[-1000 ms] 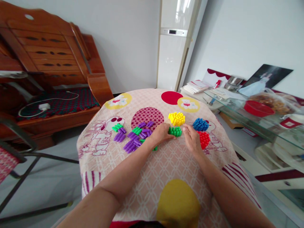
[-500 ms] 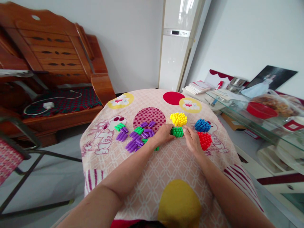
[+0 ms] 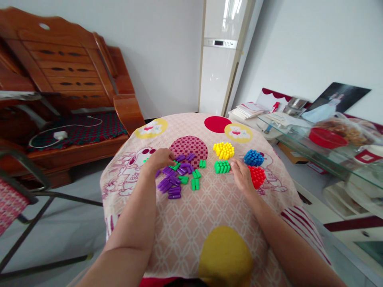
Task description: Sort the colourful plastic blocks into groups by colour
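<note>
My left hand is over the far left of a loose pile, its fingers closed at a green bullet-shaped plastic block. Purple blocks of the same shape lie scattered around it, with a few loose green ones to the right. My right hand has its thumb and fingers closed at the right side of a green block cluster, which stands upright on the tablecloth. A yellow cluster is just behind it. A blue cluster and a red cluster stand beyond and beside my right hand.
The round table has a patterned tablecloth. On the right is a glass shelf with a red bowl and papers. A wooden bench stands at the left, a folding chair nearer me.
My left hand has left the green cluster and moved left to the loose pile, uncovering several green and purple blocks. My right hand has stayed beside the green cluster.
</note>
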`<state>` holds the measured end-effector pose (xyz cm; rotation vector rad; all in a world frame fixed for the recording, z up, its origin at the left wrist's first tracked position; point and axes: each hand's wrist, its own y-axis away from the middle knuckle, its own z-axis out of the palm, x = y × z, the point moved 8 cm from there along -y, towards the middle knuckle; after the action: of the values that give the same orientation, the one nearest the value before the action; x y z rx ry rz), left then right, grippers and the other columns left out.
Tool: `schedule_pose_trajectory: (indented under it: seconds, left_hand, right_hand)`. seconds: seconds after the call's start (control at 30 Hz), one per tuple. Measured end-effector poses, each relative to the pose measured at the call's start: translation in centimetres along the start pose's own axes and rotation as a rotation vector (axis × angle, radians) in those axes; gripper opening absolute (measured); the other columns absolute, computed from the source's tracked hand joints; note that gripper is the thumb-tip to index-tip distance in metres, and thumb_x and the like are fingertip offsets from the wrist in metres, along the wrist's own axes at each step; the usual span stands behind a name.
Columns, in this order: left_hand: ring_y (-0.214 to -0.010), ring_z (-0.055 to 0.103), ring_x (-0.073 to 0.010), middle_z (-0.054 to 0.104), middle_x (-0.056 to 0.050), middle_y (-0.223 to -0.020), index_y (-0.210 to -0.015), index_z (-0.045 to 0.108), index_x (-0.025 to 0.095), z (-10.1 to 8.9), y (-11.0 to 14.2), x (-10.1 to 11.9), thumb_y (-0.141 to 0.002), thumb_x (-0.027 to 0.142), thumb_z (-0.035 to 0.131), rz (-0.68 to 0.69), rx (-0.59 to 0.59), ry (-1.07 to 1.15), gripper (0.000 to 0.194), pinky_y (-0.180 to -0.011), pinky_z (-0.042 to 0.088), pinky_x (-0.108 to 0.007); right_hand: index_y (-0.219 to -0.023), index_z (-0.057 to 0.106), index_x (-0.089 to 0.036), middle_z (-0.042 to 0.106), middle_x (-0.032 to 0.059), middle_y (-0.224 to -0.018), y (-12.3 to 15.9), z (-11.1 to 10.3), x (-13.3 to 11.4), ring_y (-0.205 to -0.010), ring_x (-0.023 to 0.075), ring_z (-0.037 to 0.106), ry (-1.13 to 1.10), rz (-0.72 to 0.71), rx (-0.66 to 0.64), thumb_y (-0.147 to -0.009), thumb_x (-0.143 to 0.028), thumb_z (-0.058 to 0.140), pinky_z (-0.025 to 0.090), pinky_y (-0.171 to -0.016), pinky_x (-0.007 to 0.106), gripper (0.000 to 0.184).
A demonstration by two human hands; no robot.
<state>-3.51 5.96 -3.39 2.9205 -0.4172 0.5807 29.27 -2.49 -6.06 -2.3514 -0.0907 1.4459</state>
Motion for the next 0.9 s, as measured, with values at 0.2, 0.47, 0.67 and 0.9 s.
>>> schedule_pose_trajectory:
  seconds: [0.2, 0.47, 0.67, 0.9]
  left_hand:
    - [-0.062, 0.061, -0.0166, 0.067, 0.001, -0.061, -0.067, 0.068, 0.02, 0.4, -0.2, -0.6, -0.061, 0.021, 0.071, -0.016, -0.046, 0.152, 0.007, -0.058, 0.042, -0.025]
    - [-0.068, 0.066, -0.0157, 0.071, -0.001, -0.069, -0.081, 0.07, 0.016, -2.4, 1.1, 5.1, -0.069, 0.027, 0.067, 0.18, 0.138, 0.369, 0.016, -0.062, 0.05, -0.024]
    - [-0.066, 0.067, -0.0131, 0.071, 0.0, -0.069, -0.079, 0.07, 0.015, 0.1, 1.6, 12.7, -0.07, 0.016, 0.067, 0.364, 0.133, 0.448, 0.009, -0.061, 0.049, -0.02]
    - [-0.064, 0.066, -0.0127, 0.07, 0.0, -0.068, -0.079, 0.07, 0.015, 1.3, 1.5, 14.3, -0.071, 0.017, 0.071, 0.381, 0.165, 0.598, 0.008, -0.059, 0.05, -0.02]
  right_hand:
    - [-0.116, 0.068, -0.018, 0.071, 0.0127, -0.114, -0.1, -0.1, 0.4, -0.107, 0.0301, 0.066, 0.007, 0.013, 0.004, -0.094, -0.062, 0.044, 0.054, -0.092, 0.046, 0.054]
    - [-0.117, 0.066, -0.018, 0.072, 0.0114, -0.111, -0.2, -0.5, 0.0, -0.101, 0.0276, 0.067, 0.004, 0.007, -0.003, -0.095, -0.059, 0.043, 0.055, -0.087, 0.041, 0.052]
    - [-0.115, 0.066, -0.016, 0.073, 0.0116, -0.108, -0.2, -0.5, -0.4, -0.095, 0.0261, 0.068, 0.037, 0.004, -0.013, -0.096, -0.057, 0.041, 0.054, -0.085, 0.04, 0.051]
    - [-0.099, 0.072, -0.016, 0.074, 0.0106, -0.092, 1.0, -2.4, -5.1, -0.084, 0.0234, 0.068, 0.129, -0.18, 0.15, -0.093, -0.05, 0.049, 0.052, -0.076, 0.033, 0.041]
